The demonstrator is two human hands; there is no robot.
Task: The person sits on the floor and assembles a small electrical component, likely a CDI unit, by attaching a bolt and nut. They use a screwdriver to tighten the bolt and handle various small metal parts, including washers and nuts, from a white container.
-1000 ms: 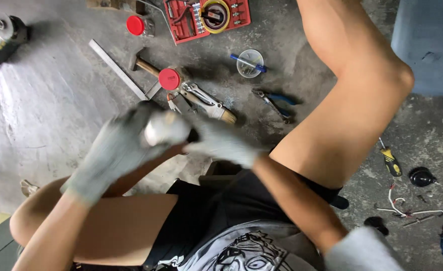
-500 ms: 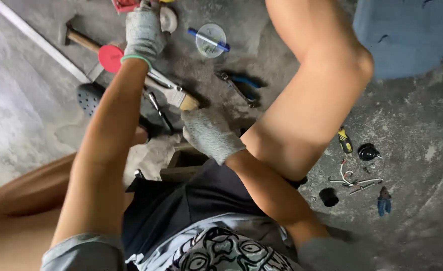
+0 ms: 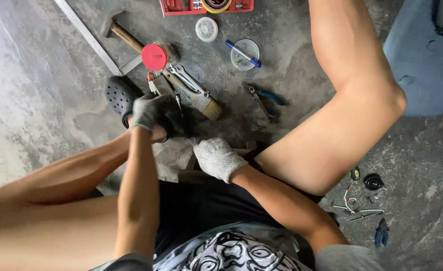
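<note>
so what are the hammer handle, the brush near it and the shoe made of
The hammer's long brown handle looks like wood, matte with an even tan tone. The flat paintbrush seems to have a pale wooden handle and straw-coloured bristles, fibre unclear. The black perforated clog looks like moulded foam or rubber, dull with round holes.

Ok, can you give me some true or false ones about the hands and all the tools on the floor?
1. Both hands wear grey work gloves. True: the left hand and the right hand are both gloved.
2. The hammer lies on the concrete floor. True.
3. The round lid near the hammer is green. False: it is red.
4. The right hand holds the paintbrush. False: the paintbrush lies on the floor, apart from that hand.
5. The blue-handled pliers lie on the floor. True.
</note>
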